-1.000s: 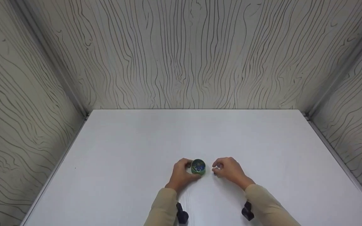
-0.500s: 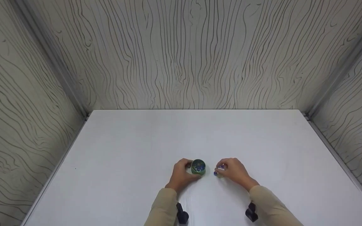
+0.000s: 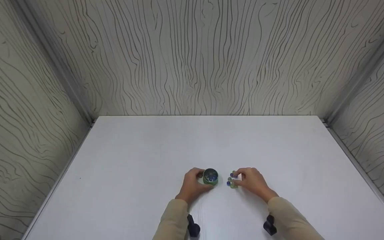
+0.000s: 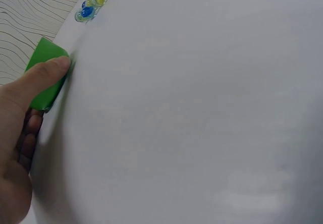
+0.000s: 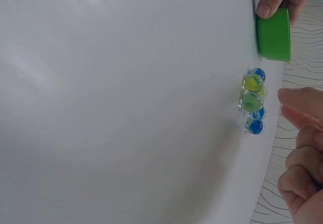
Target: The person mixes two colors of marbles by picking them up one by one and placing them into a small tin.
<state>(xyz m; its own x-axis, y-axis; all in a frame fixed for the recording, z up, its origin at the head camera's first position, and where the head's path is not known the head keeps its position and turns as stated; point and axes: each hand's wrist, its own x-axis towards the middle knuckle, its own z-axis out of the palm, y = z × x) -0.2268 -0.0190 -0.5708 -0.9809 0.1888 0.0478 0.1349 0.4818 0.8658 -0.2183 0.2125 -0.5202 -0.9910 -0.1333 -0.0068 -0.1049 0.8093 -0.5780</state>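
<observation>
So, the green cup point(image 5: 274, 38) is standing upright on the white table point(image 3: 128, 160), roughly midway between its left and right edges and well in from the far edge. The left hand point(image 3: 191, 187) has it gripped, thumb on the near side, fingers round the far side. There are blue marbles point(image 3: 211, 178) inside.

The right hand point(image 3: 252, 181) isn't pinching anything that I can see: thumb and index are apart, other fingers loosely curled. A cluster of loose marbles point(image 5: 252, 102), blue, green and yellow, lies right by those two fingertips, on the cup side. Can't tell if the tips actually touch any. The cluster sits near the cup but apart from it.
</observation>
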